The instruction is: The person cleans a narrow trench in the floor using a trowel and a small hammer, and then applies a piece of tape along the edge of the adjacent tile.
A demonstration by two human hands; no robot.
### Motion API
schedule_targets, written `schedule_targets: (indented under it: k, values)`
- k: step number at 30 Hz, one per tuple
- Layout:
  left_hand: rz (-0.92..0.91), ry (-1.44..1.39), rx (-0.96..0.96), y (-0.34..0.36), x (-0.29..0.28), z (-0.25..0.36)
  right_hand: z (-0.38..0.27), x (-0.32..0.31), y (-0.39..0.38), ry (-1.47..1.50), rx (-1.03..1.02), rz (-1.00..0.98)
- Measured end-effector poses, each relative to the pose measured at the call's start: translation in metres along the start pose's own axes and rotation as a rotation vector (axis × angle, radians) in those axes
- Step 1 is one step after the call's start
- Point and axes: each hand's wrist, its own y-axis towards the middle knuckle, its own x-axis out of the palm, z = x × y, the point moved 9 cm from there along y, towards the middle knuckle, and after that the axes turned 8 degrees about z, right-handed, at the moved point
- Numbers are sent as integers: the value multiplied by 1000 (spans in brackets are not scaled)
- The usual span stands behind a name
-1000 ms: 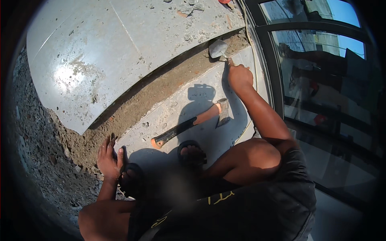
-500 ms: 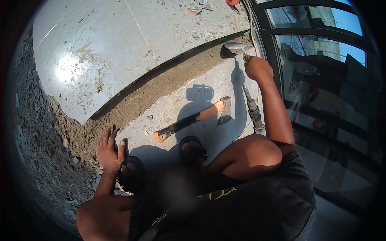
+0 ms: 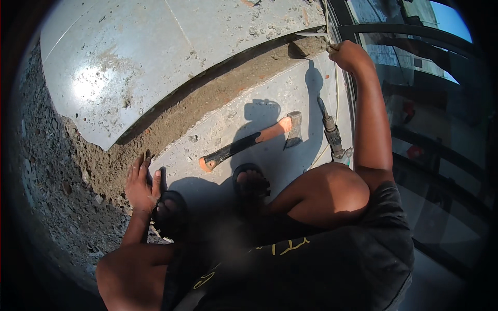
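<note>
My right hand point(image 3: 353, 56) is closed around the handle of a trowel point(image 3: 311, 34). The trowel's blade shows almost edge-on, above the far right end of a strip of brown soil point(image 3: 220, 85) and close to the edge of a large grey tile slab point(image 3: 150, 67). On the near left, my left hand point(image 3: 139, 186) rests with fingers spread on the dirt and the tile corner beside my sandalled foot. A hatchet point(image 3: 251, 139) with a black and orange handle lies on the near tile. Right of it lies a dark metal tool with a pointed bit point(image 3: 332, 132).
Glass panels in dark frames point(image 3: 415, 83) stand along the right side, and a thin cable point(image 3: 339, 98) runs beside them. Rough rubble point(image 3: 67, 217) covers the ground at the left. Loose crumbs of mortar point(image 3: 259, 28) are scattered over the far slab.
My right hand has moved farther away and to the right with the trowel, whose blade has tilted from face-up to nearly edge-on. My left hand stays in place.
</note>
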Motion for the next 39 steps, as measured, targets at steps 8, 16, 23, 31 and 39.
schedule_targets:
  k: [8, 16, 23, 31, 39]
  values:
    - [19, -1, -13, -1, 4, 2, -4, 69, 24, 59, 8, -40]
    - [19, 2, -15, -2, 1, 2, -27, 69, -17, 114, -88, -214]
    - [3, -16, -11, 2, 2, 7, 16, 116, 27, 691, 287, -288]
    - [-11, 0, -30, 0, 2, 3, -55, 119, 0, 756, 206, -505]
    - [-12, 0, 3, 2, 2, 1, -15, 91, -25, 797, 166, -444]
